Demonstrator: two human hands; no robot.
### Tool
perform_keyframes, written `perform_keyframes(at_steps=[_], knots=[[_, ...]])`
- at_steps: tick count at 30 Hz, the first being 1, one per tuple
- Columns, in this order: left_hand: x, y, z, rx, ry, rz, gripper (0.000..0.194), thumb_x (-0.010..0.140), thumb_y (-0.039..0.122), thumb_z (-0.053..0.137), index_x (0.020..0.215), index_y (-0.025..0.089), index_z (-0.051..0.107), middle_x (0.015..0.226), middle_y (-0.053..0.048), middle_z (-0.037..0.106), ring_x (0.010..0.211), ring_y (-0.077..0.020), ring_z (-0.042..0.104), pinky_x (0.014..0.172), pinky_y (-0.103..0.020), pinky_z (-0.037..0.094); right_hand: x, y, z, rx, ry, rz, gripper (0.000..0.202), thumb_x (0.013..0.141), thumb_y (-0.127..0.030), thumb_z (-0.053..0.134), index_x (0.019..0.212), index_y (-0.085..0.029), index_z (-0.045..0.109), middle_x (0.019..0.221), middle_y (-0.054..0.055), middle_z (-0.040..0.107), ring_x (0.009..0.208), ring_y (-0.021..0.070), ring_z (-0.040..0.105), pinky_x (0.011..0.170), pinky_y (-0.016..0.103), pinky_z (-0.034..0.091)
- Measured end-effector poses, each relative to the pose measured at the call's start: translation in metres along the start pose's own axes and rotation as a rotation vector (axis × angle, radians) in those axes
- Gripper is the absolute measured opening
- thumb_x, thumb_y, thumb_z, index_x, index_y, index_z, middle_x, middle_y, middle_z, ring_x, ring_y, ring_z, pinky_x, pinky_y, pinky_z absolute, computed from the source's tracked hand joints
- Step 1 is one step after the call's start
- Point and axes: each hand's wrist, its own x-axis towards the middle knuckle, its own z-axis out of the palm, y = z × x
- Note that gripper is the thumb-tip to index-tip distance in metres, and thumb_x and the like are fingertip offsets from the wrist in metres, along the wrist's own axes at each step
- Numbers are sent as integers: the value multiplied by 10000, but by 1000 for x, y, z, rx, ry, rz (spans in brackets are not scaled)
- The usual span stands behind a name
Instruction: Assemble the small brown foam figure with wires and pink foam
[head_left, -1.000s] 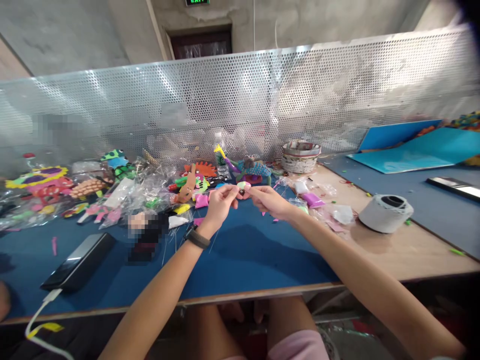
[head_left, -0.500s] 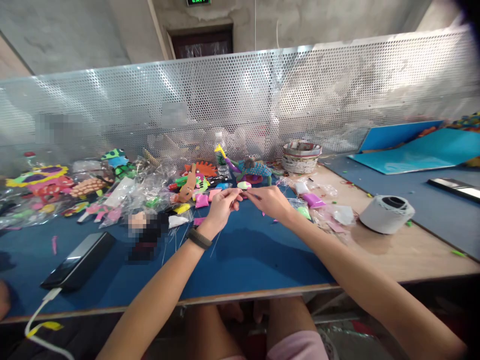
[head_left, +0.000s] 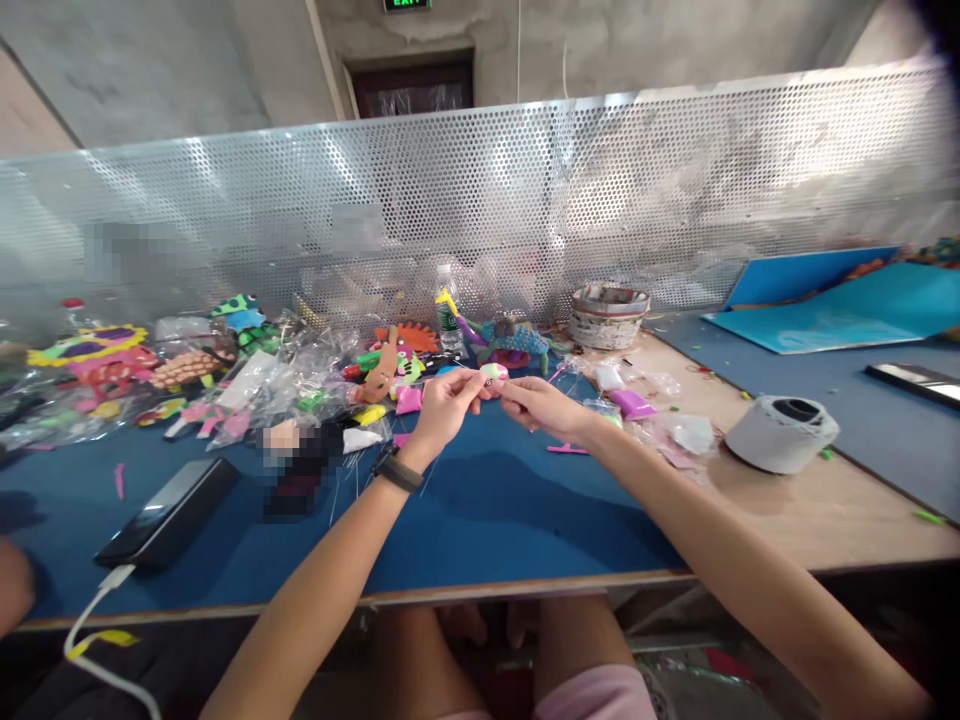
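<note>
Out in front of me, over the blue mat, both hands meet at a small pale-green and pink clay figure. My left hand, with a dark band on the wrist, pinches its left side between thumb and fingertips. From the right, my right hand has its closed fingertips against the same figure, which they partly cover. A small dark mark shows on the pink part. Below the right hand lies a thin pink tool. A pink clay packet is just left of my left hand.
Behind stand a water bottle, a blue dotted clay animal and a woven basket. Plastic bags and clay animals crowd the left. A black power bank with a cable lies front left; a white roll stands right.
My fingers have shifted on the small figure, and its pink part with the dark mark now shows between them. The right hand's fingers sit slightly lower. The camera view has shifted a little.
</note>
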Motion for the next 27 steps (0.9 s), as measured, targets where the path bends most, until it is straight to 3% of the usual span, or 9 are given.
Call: perform_keyframes(at_steps=[5, 10, 15, 18, 21, 24, 27], knots=[[0, 1, -2, 5, -10, 1, 279, 893, 438, 658, 896, 165, 717, 733, -22, 669, 558, -100, 537, 542, -239, 420, 2, 1, 1, 268, -18, 91, 314, 898, -466, 646, 1021, -178, 653, 869, 18, 676, 452, 37, 195, 367, 198, 84], [0, 4, -2, 1, -8, -8, 303, 889, 457, 653, 883, 162, 719, 752, -31, 679, 573, -100, 531, 558, -242, 414, 3, 5, 4, 312, 82, 85, 299, 879, -460, 662, 1049, -215, 666, 907, 8, 719, 454, 40, 251, 373, 182, 145], [1, -2, 1, -119, 46, -108, 309, 829, 458, 710, 808, 149, 712, 714, -24, 648, 578, -91, 509, 565, -237, 406, 5, 12, 9, 20, 219, -133, 465, 878, -487, 644, 1285, -260, 653, 934, 36, 751, 435, 56, 357, 392, 208, 256], [1, -6, 3, -246, 78, -213, 276, 780, 409, 748, 801, 137, 707, 718, -24, 642, 562, -77, 489, 545, -226, 381, 4, 17, 7, -394, 369, -362, 378, 930, -440, 573, 1211, -239, 726, 914, 50, 763, 539, 109, 542, 506, 242, 406], [0, -6, 6, -307, 92, -298, 252, 753, 370, 759, 784, 128, 697, 719, -27, 640, 541, -68, 478, 525, -223, 360, 2, 19, 2, -731, 397, -530, 313, 954, -352, 531, 1134, -256, 769, 968, 54, 768, 800, 187, 675, 704, 285, 482], [0, -6, 7, -223, 97, -248, 276, 785, 399, 739, 786, 128, 689, 702, -30, 642, 528, -72, 479, 521, -229, 360, 0, 16, 2, -762, 420, -532, 318, 954, -382, 537, 1110, -240, 775, 883, 52, 759, 774, 195, 675, 672, 279, 478], [0, -4, 7, -111, 70, -132, 314, 847, 448, 691, 825, 135, 683, 722, -35, 659, 531, -79, 498, 527, -232, 373, 2, 12, 6, -529, 455, -425, 382, 933, -500, 561, 993, -191, 778, 742, 41, 712, 584, 144, 579, 516, 247, 403]])
